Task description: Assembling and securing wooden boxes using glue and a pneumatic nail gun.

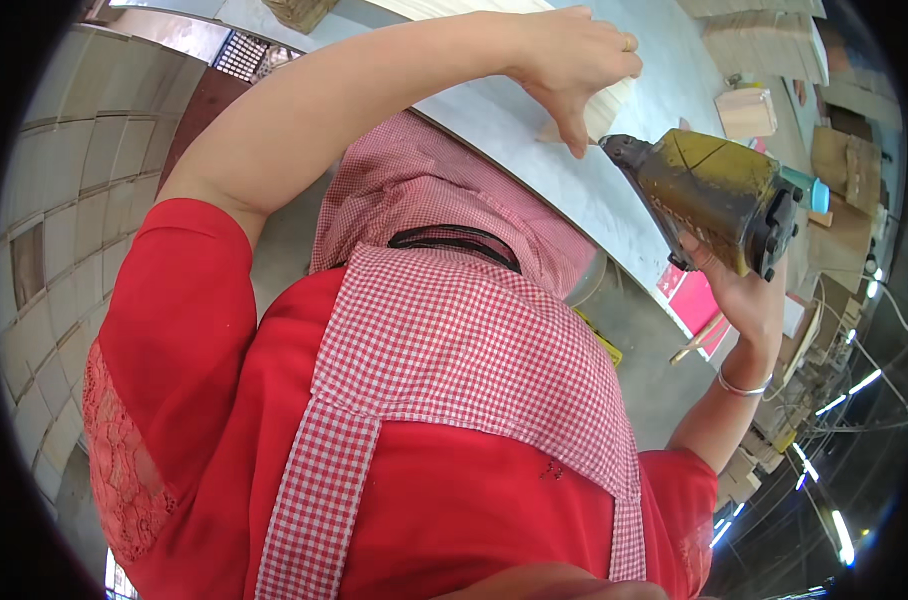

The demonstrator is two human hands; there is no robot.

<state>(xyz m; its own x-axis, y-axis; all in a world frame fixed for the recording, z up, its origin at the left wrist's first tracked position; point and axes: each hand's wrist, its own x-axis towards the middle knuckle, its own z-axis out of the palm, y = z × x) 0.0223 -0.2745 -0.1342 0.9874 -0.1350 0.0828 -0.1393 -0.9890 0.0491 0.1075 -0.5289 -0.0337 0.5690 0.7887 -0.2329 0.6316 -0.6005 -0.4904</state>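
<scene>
My left hand [579, 65], a ring on one finger, reaches across the pale worktable [484, 115]. Its fingers and thumb are bent around a light wooden piece [614, 103], partly hidden under the hand. In my right hand [744, 300] is a worn yellow-and-dark nail gun [719, 190], gripped from below. The tool's bolted end points right, and its narrow nose sits close to the left thumb and the wood. Much of the right hand's grip is hidden behind the tool.
Stacked pale boards [764, 45] and a small wooden block [746, 112] lie at the far right of the table. A light blue roll-shaped item [817, 190] is beyond the tool. Piled wooden blocks [84, 190] form a wall at left. A pink-red sheet [696, 305] lies at the table edge.
</scene>
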